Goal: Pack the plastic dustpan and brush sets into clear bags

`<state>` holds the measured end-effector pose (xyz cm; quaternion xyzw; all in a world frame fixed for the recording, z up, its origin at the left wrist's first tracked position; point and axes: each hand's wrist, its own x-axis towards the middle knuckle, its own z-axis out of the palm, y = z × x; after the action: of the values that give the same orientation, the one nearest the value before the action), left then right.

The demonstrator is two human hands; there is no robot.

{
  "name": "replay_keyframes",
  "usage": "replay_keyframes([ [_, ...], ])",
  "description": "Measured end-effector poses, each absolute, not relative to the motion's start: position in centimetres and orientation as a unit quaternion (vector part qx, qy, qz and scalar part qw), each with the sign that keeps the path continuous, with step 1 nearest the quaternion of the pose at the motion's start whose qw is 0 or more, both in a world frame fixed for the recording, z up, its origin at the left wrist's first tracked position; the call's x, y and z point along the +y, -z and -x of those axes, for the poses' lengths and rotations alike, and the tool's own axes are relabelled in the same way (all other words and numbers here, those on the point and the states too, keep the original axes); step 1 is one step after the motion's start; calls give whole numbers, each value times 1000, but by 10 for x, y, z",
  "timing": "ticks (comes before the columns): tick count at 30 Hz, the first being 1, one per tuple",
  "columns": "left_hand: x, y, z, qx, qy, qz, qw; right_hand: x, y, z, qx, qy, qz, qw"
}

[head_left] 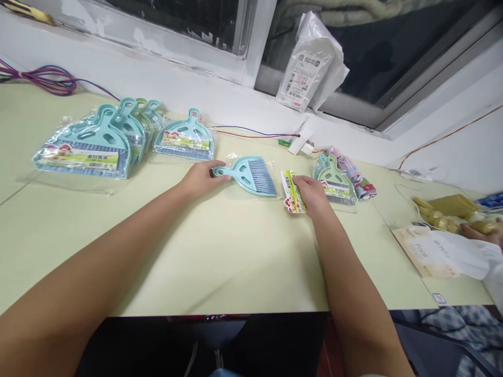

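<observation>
In the middle of the table lies a light blue mini dustpan and brush set [244,177], its grey-blue bristles pointing right and clear plastic showing around it. My left hand [201,180] is closed on the handle end. To the right of the bristles, my right hand [311,195] pinches a printed label card [290,192], yellow-green with red mushrooms. The card is apart from the set. Just beyond my right hand is a green and blue bagged dustpan set [334,180]. Another bagged blue set [186,137] with its label lies behind my left hand.
Several bagged dustpan sets [92,146] overlap at the left. Coiled wires [47,78] lie at the back, and a plastic bag with a paper slip [304,68] leans against the window. At the right are a tissue pack [426,251], yellow items [448,209] and another person's hand [481,233].
</observation>
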<state>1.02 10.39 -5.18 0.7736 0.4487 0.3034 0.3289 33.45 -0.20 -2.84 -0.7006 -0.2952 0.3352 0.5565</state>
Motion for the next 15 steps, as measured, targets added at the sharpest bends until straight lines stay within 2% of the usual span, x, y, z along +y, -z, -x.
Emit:
replay_keyframes([
  [6, 104, 49, -7, 428, -302, -779, 344, -2, 32, -329, -327, -328, 701, 542],
  [15, 98, 51, -13, 387, -353, -768, 369, -8, 19, -320, -339, -331, 655, 589],
])
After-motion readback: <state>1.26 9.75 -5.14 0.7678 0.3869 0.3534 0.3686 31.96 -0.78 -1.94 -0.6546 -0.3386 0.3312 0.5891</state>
